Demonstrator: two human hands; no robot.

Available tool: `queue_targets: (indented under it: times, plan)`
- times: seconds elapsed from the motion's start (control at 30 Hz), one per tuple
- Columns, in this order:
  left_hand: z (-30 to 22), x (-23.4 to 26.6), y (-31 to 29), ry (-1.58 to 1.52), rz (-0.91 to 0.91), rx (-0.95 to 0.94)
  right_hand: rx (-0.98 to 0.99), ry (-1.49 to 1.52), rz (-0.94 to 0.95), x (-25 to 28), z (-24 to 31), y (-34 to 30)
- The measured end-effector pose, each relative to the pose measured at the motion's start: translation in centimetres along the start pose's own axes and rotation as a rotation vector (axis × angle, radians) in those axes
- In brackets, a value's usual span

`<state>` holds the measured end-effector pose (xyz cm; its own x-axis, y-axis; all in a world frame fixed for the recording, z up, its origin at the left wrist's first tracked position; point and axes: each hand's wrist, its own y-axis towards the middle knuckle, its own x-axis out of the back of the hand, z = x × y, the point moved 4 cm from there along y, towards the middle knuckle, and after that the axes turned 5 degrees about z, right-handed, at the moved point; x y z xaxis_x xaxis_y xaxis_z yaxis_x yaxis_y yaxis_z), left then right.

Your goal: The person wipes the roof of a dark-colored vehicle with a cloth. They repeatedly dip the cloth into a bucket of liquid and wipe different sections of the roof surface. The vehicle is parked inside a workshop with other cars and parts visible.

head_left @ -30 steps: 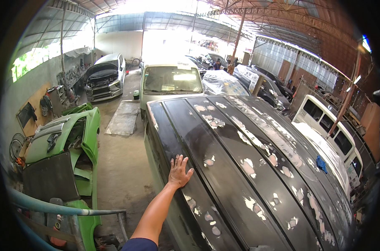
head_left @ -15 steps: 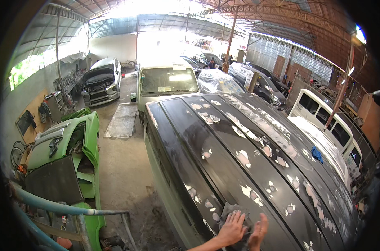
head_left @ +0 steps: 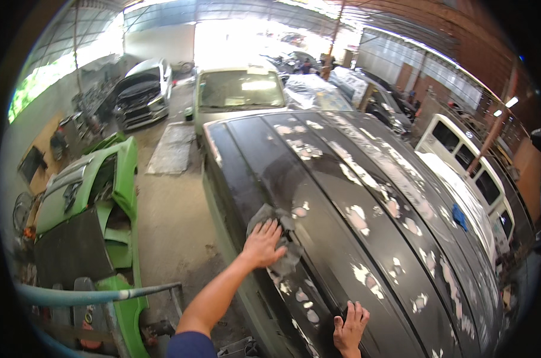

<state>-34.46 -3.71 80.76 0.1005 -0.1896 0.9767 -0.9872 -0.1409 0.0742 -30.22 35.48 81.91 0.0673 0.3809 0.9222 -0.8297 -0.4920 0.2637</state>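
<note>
A dark grey van roof (head_left: 318, 197) with raised ribs fills the lower right. Pale and pinkish bare patches, such as one scuffed patch (head_left: 358, 219), are scattered over it. My left hand (head_left: 262, 243) holds a crumpled grey rag (head_left: 289, 258) down against the left part of the roof, its fingers laid over the cloth. Parts of the rag show on both sides of the hand. Nearer to me, my right hand (head_left: 351, 327) rests on the roof with no object in it, fingers partly apart and pointing forward.
A blue cloth (head_left: 459, 217) lies on the roof's right side. At lower left runs a blue-green metal rail (head_left: 85, 295), beside a green car body (head_left: 124, 173). A pale van (head_left: 240, 89) stands just ahead, and a white van (head_left: 461, 155) to the right.
My left hand has slid the grey rag forward and left along the roof. My right hand, raised beside it before, now rests lower on the roof, apart from the left.
</note>
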Motion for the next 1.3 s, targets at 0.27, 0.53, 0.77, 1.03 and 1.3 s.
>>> queue_targets:
  times: [0.27,0.53,0.77,1.03,1.3]
  plan:
    - [17.8,1.5,10.5,0.001,-0.121,0.177,0.07,-0.212,0.15,-0.5,3.3,3.4]
    - [29.6,1.8,17.3,-0.048,-0.205,0.423,0.032,-0.289,0.271,-0.7,4.0,4.5]
    - [33.6,1.4,18.9,-0.336,-0.419,0.643,0.03,-0.321,0.285,-0.8,3.8,4.7]
    - [25.9,-1.4,12.7,-0.602,-0.5,0.633,-0.005,-0.291,0.265,0.2,4.2,4.6]
    - [4.7,-4.6,-0.6,-0.554,-0.485,0.466,0.039,-0.147,0.129,-0.8,2.2,2.8]
